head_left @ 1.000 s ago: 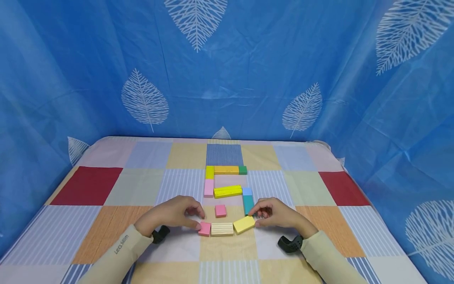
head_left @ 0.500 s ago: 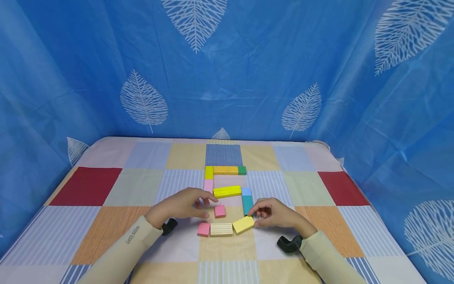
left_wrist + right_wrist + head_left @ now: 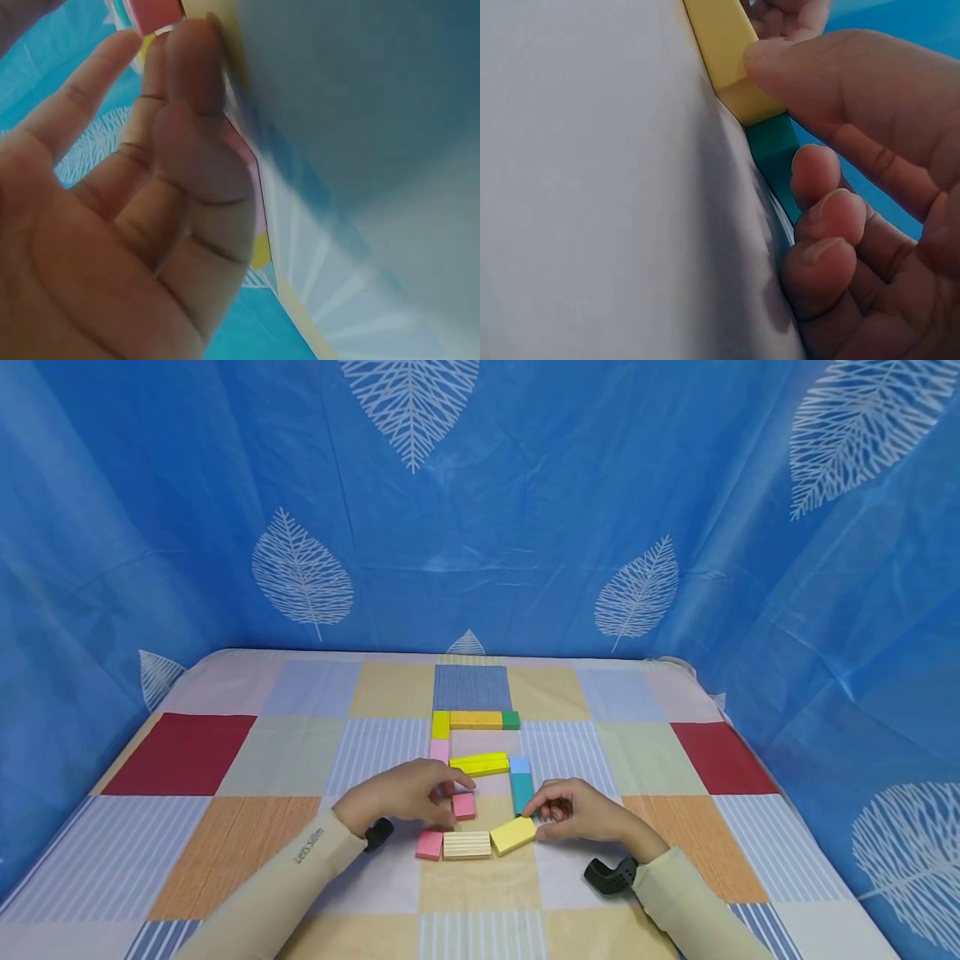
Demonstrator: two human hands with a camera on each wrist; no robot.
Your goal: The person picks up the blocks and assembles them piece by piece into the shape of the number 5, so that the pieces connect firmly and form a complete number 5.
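In the head view my left hand hovers over the small pink block in the middle, thumb on its near side and fingers on its far side. The left wrist view has a pink block just beyond the loosely bent fingers, with a gap showing; no grip is visible. My right hand pinches the right end of a slanted yellow block between thumb and index finger. Its other fingers curl beside the teal block. A striped wooden block and another pink block continue the near row leftward.
Farther back stand a light blue block, a pair of bright yellow blocks, a pale pink block, a yellow-green block, an orange block and a green block. A patchwork cloth covers the table.
My left hand has left the pink block at the left end of the near row and moved right and away to the middle pink block. The right hand stays at the yellow block.
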